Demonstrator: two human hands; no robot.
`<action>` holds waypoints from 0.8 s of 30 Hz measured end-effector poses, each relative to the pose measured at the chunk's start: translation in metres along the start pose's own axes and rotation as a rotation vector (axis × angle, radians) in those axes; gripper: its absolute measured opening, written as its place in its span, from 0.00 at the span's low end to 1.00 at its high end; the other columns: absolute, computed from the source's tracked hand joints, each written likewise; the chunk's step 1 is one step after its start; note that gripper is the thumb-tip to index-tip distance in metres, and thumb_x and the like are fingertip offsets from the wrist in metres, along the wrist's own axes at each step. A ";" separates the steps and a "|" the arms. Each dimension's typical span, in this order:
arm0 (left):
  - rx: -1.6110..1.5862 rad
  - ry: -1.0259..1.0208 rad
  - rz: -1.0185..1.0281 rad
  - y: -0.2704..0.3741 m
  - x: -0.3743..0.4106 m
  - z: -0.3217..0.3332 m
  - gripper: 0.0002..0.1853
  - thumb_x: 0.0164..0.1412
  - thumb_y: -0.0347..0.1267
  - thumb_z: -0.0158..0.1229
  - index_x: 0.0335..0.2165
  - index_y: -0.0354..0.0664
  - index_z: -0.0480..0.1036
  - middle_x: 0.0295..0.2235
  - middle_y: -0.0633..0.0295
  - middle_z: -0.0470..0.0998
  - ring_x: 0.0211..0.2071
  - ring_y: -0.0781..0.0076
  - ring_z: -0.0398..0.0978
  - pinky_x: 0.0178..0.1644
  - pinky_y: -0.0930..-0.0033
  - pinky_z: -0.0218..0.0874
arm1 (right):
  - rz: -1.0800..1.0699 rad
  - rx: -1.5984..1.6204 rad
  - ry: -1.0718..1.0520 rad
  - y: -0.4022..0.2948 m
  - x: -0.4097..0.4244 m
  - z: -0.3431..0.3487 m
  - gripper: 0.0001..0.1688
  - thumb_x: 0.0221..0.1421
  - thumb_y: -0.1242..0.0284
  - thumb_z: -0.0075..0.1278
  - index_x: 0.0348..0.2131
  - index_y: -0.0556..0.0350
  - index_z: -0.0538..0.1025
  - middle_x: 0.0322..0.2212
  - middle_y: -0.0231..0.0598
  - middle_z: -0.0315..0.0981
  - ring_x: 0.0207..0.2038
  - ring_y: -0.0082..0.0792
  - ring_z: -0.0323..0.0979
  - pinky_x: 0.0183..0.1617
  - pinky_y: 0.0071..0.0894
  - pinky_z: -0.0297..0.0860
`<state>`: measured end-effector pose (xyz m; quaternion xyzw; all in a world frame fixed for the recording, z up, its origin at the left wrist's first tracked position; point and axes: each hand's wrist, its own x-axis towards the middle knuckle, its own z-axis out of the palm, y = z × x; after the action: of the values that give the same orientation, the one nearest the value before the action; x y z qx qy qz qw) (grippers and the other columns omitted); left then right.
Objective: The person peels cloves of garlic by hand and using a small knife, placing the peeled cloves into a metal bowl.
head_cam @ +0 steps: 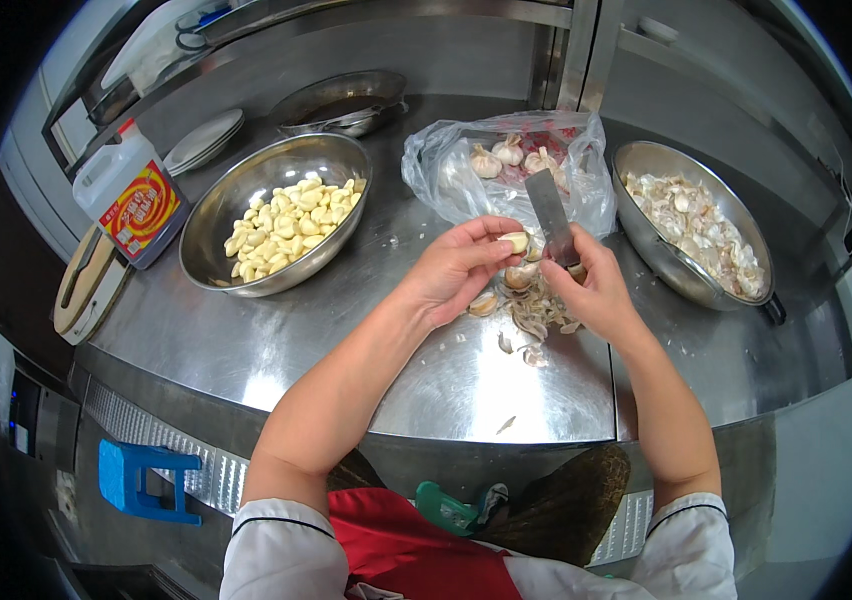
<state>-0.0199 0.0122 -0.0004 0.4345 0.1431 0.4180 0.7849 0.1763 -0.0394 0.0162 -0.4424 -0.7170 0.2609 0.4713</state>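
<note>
Between the thumb and fingers of my left hand (463,262) is a pale garlic clove (515,241). My right hand (597,289) grips a small knife whose broad grey blade (549,214) points up and away; its handle is mostly hidden in the palm. Under both hands lie loose unpeeled garlic cloves (483,304) and a heap of dry garlic skins (534,311). Just beyond, a clear plastic bag (433,176) lies open with whole garlic bulbs (508,150) inside.
Left stands a steel bowl (204,259) of peeled cloves (283,225); right, a steel pan (685,281) of garlic skins (696,217). Around the steel table's (321,360) far left are a plastic jug (129,195), stacked plates (206,141), a dark pan (343,97) and a knife on a round board (80,262).
</note>
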 end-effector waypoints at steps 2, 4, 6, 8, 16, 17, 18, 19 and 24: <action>0.010 -0.005 0.006 0.000 0.000 0.000 0.14 0.57 0.25 0.55 0.43 0.35 0.69 0.40 0.60 0.72 0.43 0.72 0.69 0.52 0.72 0.59 | 0.047 0.077 -0.013 0.001 -0.001 0.000 0.11 0.52 0.75 0.53 0.35 0.61 0.69 0.25 0.29 0.68 0.29 0.15 0.64 0.32 0.18 0.62; 0.007 -0.009 0.003 0.000 0.001 0.002 0.14 0.57 0.25 0.55 0.43 0.35 0.69 0.40 0.60 0.72 0.42 0.73 0.69 0.51 0.73 0.60 | 0.042 0.110 0.005 0.005 0.000 0.000 0.12 0.52 0.73 0.54 0.34 0.61 0.69 0.25 0.27 0.67 0.28 0.14 0.63 0.31 0.18 0.62; 0.013 -0.035 -0.017 0.001 0.000 0.001 0.14 0.58 0.26 0.54 0.44 0.35 0.68 0.40 0.59 0.72 0.42 0.73 0.70 0.51 0.73 0.61 | -0.018 0.102 0.050 0.010 0.002 0.003 0.14 0.51 0.71 0.56 0.31 0.63 0.69 0.22 0.30 0.69 0.26 0.16 0.64 0.28 0.22 0.63; 0.031 -0.056 -0.035 0.002 -0.001 0.001 0.14 0.59 0.27 0.54 0.44 0.35 0.68 0.41 0.59 0.72 0.42 0.73 0.70 0.51 0.73 0.62 | 0.025 0.108 0.002 0.004 0.001 0.002 0.15 0.50 0.69 0.58 0.30 0.62 0.69 0.22 0.29 0.68 0.25 0.16 0.63 0.28 0.21 0.62; 0.094 -0.103 -0.026 -0.005 -0.002 0.002 0.11 0.61 0.27 0.51 0.43 0.37 0.69 0.38 0.63 0.72 0.39 0.79 0.69 0.46 0.77 0.62 | -0.003 0.012 -0.045 -0.001 -0.001 0.005 0.17 0.49 0.66 0.59 0.26 0.61 0.70 0.20 0.29 0.67 0.23 0.16 0.60 0.25 0.22 0.59; 0.097 -0.106 -0.032 -0.004 -0.002 0.003 0.11 0.61 0.27 0.51 0.43 0.37 0.68 0.38 0.64 0.72 0.39 0.79 0.69 0.46 0.77 0.62 | 0.001 0.004 -0.047 -0.002 -0.001 0.005 0.17 0.49 0.66 0.59 0.26 0.61 0.70 0.20 0.30 0.67 0.23 0.17 0.60 0.25 0.22 0.59; 0.099 -0.110 -0.038 -0.004 -0.002 0.003 0.11 0.61 0.27 0.51 0.43 0.37 0.68 0.38 0.64 0.72 0.39 0.79 0.69 0.46 0.76 0.62 | 0.007 -0.004 -0.049 -0.002 -0.001 0.004 0.17 0.48 0.66 0.59 0.26 0.62 0.70 0.20 0.30 0.67 0.23 0.17 0.60 0.25 0.23 0.59; 0.101 -0.114 -0.045 -0.004 -0.003 0.004 0.11 0.61 0.27 0.51 0.43 0.37 0.68 0.38 0.64 0.72 0.39 0.79 0.69 0.46 0.76 0.62 | 0.011 -0.004 -0.048 -0.001 -0.001 0.004 0.17 0.49 0.66 0.59 0.26 0.62 0.70 0.20 0.30 0.67 0.23 0.17 0.60 0.25 0.23 0.59; 0.098 -0.132 -0.055 -0.001 -0.004 0.006 0.10 0.62 0.27 0.51 0.42 0.37 0.68 0.37 0.64 0.72 0.39 0.79 0.69 0.46 0.76 0.62 | 0.026 -0.006 -0.064 0.000 -0.001 0.003 0.17 0.50 0.66 0.58 0.27 0.63 0.71 0.19 0.32 0.67 0.23 0.18 0.61 0.25 0.23 0.60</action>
<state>-0.0184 0.0053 0.0015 0.4947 0.1232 0.3593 0.7817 0.1736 -0.0400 0.0149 -0.4446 -0.7267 0.2787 0.4433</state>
